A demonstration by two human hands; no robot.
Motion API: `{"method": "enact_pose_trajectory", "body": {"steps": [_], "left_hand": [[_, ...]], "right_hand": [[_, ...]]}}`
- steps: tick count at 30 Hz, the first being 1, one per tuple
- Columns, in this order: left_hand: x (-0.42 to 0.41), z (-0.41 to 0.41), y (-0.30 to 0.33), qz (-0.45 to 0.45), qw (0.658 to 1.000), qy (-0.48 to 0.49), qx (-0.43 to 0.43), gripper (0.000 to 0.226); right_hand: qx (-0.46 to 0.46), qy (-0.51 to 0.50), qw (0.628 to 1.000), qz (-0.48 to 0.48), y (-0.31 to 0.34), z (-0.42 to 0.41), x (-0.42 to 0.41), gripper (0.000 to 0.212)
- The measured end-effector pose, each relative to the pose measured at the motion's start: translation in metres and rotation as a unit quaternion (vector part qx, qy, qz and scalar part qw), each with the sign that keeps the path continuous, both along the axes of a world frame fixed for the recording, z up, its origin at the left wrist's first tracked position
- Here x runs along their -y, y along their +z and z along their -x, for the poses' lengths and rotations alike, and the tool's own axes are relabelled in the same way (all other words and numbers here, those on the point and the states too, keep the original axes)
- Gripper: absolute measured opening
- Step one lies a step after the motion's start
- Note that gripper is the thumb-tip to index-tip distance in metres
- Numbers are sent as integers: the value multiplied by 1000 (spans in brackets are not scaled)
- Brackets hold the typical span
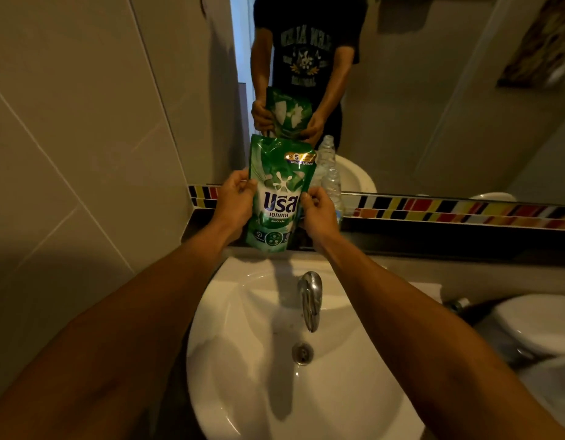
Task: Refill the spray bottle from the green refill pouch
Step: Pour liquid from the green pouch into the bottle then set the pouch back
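**Green pouch held upright over the basin**

Beige wall tiles and a wide mirror (433, 106) frame a white sink (274, 392) with a chrome tap (309, 296). Above the sink's back edge, the green refill pouch (279, 192) stands upright in both hands. The left hand (235, 204) pinches its left edge with closed fingers (247, 185); the right hand (319, 214) grips the right edge likewise. Just behind the right hand, on the ledge, stands a clear bottle (333, 188), apparently capless, though the dim light makes that uncertain.
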State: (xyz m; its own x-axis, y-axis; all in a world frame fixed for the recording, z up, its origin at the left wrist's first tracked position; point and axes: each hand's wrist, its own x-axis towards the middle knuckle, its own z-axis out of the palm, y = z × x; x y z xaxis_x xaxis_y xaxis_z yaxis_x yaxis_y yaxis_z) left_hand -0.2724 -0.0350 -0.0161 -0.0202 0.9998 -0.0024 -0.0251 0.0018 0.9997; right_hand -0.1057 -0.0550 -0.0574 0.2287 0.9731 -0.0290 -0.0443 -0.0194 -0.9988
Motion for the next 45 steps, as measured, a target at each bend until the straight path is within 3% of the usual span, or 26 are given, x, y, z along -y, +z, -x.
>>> {"method": "enact_pose_trajectory", "body": {"steps": [3, 7, 12, 18, 23, 33, 45], "left_hand": [[5, -15, 10, -1, 1000, -13, 28, 11], [6, -26, 22, -1, 999, -20, 31, 9], [5, -30, 37, 0, 1000, -26, 18, 13], [-1, -33, 49, 33, 999, -35, 4, 8], [-6, -38, 53, 47, 999, 11, -8, 9], [-7, -44, 59, -14, 992, 23, -122, 42], [-15, -45, 80, -25, 968, -24, -249, 49]], "right_hand": [[-25, 2, 1000, 15, 10, -10, 11, 19], [-74, 54, 996, 22, 9, -14, 28, 43], [-53, 93, 994, -33, -8, -15, 30, 82], [-34, 83, 993, -80, -9, -13, 31, 88], [-11, 69, 991, -115, -14, -6, 33, 108], [-36, 84, 991, -100, -11, -10, 35, 113], [-72, 97, 987, -103, -9, -7, 40, 99]]}}
